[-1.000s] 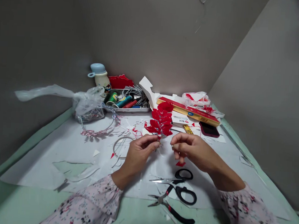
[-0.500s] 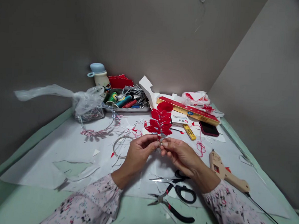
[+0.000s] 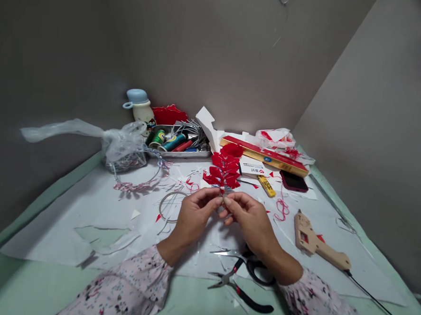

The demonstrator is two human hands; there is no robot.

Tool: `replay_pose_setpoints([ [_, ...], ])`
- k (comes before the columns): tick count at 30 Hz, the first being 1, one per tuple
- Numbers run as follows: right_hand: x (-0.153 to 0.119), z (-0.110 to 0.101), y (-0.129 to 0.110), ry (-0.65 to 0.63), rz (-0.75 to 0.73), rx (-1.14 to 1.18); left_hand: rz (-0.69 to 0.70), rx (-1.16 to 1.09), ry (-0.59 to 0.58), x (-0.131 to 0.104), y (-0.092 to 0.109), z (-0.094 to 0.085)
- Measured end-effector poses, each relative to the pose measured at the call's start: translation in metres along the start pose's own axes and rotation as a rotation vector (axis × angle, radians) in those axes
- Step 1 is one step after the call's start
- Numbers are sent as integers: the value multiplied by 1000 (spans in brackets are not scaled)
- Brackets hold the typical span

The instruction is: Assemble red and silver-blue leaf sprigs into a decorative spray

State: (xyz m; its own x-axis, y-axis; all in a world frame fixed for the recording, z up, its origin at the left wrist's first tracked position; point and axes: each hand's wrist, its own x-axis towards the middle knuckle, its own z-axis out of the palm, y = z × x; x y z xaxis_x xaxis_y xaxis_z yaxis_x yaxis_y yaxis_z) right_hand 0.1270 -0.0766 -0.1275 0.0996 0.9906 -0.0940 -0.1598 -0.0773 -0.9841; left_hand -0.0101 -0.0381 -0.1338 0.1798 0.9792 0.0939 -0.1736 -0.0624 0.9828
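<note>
A spray of red fabric leaves [image 3: 224,170] on a thin stem stands up from between my hands at the middle of the table. My left hand [image 3: 198,214] pinches the lower end of its stem between thumb and forefinger. Thumb and fingertips of my right hand [image 3: 251,222] close on the same stem end, touching the left fingertips. The stem's very end is hidden by the fingers. Below my right hand lie scissors [image 3: 260,272] with black handles, partly covered by the wrist, and black-handled pliers [image 3: 229,280].
A hot glue gun [image 3: 322,243] with its cord lies at the right. At the back stand a metal tray [image 3: 185,153] of thread spools and wire, a bottle [image 3: 142,108] and a red-gold box [image 3: 264,155]. A phone [image 3: 293,180], a wire hoop [image 3: 161,206] and paper scraps lie around.
My right hand has shifted slightly left and its fingertips have drawn closer to my left ones. The leaf spray has moved a little left. My left hand has barely moved.
</note>
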Motion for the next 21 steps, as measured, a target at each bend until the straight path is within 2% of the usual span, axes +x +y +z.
replay_pose_setpoints([
  [5, 4, -1, 3, -4, 71, 185, 14, 4, -36, 1, -1, 0],
  [11, 0, 1, 1, 13, -9, 35, -2, -3, -2, 0, -3, -2],
  [15, -3, 1, 8, 57, -219, -203, -5, -3, -12, 0, -3, -1],
  [21, -2, -7, 16, 95, -812, -816, 0, -8, -4, -1, -2, 0],
])
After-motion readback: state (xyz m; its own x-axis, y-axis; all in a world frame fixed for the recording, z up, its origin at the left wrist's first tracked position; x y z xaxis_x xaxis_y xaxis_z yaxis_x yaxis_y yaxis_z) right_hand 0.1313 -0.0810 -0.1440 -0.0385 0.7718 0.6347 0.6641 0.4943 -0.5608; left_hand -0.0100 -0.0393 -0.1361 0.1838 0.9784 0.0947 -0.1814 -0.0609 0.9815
